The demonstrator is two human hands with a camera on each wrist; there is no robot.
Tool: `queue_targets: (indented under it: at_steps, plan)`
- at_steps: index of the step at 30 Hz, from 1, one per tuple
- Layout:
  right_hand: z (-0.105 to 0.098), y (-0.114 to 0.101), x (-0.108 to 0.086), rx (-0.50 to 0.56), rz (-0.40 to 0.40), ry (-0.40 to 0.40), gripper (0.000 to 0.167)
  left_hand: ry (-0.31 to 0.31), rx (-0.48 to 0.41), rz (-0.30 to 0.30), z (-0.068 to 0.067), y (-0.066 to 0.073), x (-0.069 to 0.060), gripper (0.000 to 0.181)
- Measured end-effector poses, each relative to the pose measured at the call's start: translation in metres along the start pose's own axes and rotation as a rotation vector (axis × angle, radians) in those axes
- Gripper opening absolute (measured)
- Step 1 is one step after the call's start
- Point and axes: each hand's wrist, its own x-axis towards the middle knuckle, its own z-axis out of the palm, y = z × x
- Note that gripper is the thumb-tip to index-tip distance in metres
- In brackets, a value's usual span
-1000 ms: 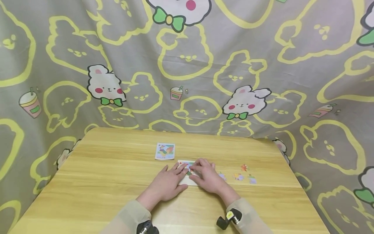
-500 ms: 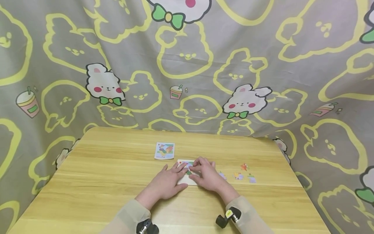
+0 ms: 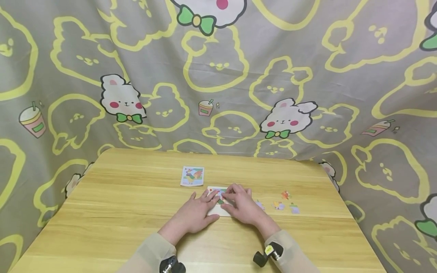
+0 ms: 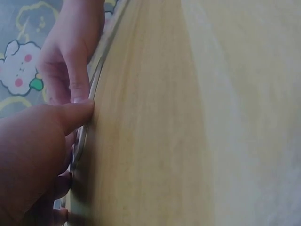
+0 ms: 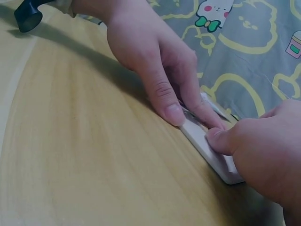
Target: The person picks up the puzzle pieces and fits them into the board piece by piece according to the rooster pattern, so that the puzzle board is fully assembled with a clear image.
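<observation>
A small white puzzle board (image 3: 213, 211) with a partly filled colourful picture lies on the table. My left hand (image 3: 195, 213) rests on its left side, fingers extended over the picture and thumb by the near edge. From the right, my right hand (image 3: 243, 204) bends over the board, with bent forefinger and thumb around a puzzle piece (image 3: 220, 201), which the fingers mostly hide. In the right wrist view the left thumb touches the edge of the white board (image 5: 200, 141). Loose puzzle pieces lie right of the right hand, among them a red one (image 3: 285, 195) and a yellow-and-lilac one (image 3: 279, 206).
A square picture card (image 3: 192, 176) of a rooster lies behind the board to the left. Another loose piece (image 3: 295, 208) lies farther right. The wooden table (image 3: 112, 204) ends at a patterned grey curtain (image 3: 164, 68) behind and at the sides.
Both hands stay at the board in almost the same pose. The right hand's fingers shift only very slightly. The loose pieces and the card lie as before.
</observation>
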Motion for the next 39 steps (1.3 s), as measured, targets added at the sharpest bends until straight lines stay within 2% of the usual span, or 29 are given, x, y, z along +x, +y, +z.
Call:
queue_targets:
  at_steps: [10,17,25,39]
  plan:
    - [-0.013,0.005,-0.002,0.056,0.017,-0.038,0.04,0.013,-0.019,0.007,-0.002,-0.001,0.0,0.068]
    - [-0.025,0.012,-0.008,0.065,0.032,-0.003,0.035,0.016,-0.035,-0.001,-0.003,0.001,-0.001,0.068]
    - [-0.042,0.021,-0.018,0.073,0.053,0.037,0.042,0.013,-0.038,-0.005,-0.001,0.0,-0.002,0.067]
    - [-0.07,0.043,-0.04,0.071,0.093,0.104,0.039,0.011,-0.038,-0.003,0.0,0.0,-0.002,0.068]
